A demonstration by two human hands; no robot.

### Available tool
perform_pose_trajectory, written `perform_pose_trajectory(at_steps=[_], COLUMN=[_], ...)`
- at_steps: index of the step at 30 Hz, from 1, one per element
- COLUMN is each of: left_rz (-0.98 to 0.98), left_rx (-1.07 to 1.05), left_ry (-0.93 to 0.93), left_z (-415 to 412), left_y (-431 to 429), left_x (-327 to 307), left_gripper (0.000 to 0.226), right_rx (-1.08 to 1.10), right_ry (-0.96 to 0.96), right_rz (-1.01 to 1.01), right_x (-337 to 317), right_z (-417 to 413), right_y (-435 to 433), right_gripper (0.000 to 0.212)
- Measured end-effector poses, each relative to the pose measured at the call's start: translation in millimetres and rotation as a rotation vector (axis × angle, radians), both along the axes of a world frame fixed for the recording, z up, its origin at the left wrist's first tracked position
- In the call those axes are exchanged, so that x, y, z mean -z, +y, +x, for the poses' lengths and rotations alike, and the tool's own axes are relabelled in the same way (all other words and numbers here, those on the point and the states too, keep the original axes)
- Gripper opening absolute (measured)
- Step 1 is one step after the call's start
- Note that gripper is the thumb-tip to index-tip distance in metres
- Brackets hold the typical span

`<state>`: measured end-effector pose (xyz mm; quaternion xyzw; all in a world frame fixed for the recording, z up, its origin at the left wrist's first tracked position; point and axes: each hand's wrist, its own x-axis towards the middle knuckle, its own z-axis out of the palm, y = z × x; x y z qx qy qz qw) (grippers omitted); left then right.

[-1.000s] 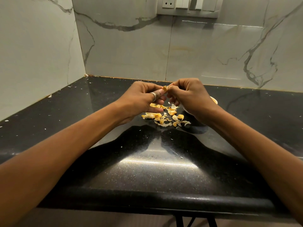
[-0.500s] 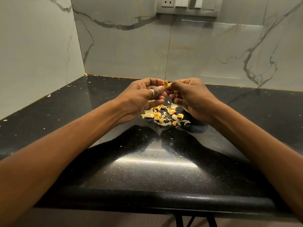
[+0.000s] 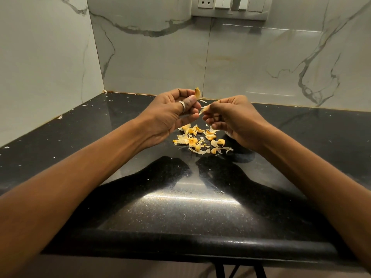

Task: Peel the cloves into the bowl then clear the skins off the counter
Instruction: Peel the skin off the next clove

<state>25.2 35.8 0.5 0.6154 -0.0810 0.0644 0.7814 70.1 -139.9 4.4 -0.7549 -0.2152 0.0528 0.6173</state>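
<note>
My left hand (image 3: 172, 113), a ring on its thumb, pinches a garlic clove (image 3: 197, 92) that sticks up above the fingertips. My right hand (image 3: 234, 119) is just to its right and pinches a thin strip of pale skin (image 3: 203, 109) between thumb and fingers. Both hands hover above a loose pile of yellowish garlic skins (image 3: 198, 140) on the black counter (image 3: 180, 207). The bowl is almost wholly hidden behind my right hand; only a dark rounded shape (image 3: 241, 155) shows under the wrist.
Marble-look walls meet in a corner at the back left. A socket and switch panel (image 3: 228, 7) is high on the back wall. Small white flecks of skin (image 3: 60, 116) are scattered over the left of the counter. The counter's rounded front edge (image 3: 190, 245) is near me.
The hands have come apart: the right hand has pulled a strip of skin away to the right, and the left hand has lifted the clove a little higher.
</note>
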Motion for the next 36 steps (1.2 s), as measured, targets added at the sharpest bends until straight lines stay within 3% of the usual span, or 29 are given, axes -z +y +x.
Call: perform_pose_trajectory(at_steps=[10, 17, 21, 29, 36], left_rz=[0.073, 0.111, 0.153, 0.291, 0.424], left_rx=[-0.028, -0.019, -0.012, -0.014, -0.138], left_ry=[0.018, 0.005, -0.004, -0.073, -0.098], left_z=[2.6, 3.6, 4.0, 1.8, 3.2], left_y=[-0.7, -1.4, -1.0, -3.7, -1.9], left_x=[2.4, 4.7, 5.6, 9.7, 11.5], left_gripper=[0.014, 0.016, 0.015, 0.024, 0.021], right_rx=[0.024, -0.008, 0.000, -0.015, -0.026], right_ry=[-0.123, -0.134, -0.186, -0.217, -0.239], right_rz=[-0.007, 0.006, -0.028, -0.069, -0.140], right_x=[-4.2, -3.1, -1.8, -0.5, -0.4], right_z=[-1.5, -2.1, -2.8, -4.8, -4.7], right_y=[-2.2, 0.2, -0.6, -0.1, 1.0], right_gripper=[0.013, 0.021, 0.016, 0.013, 0.015])
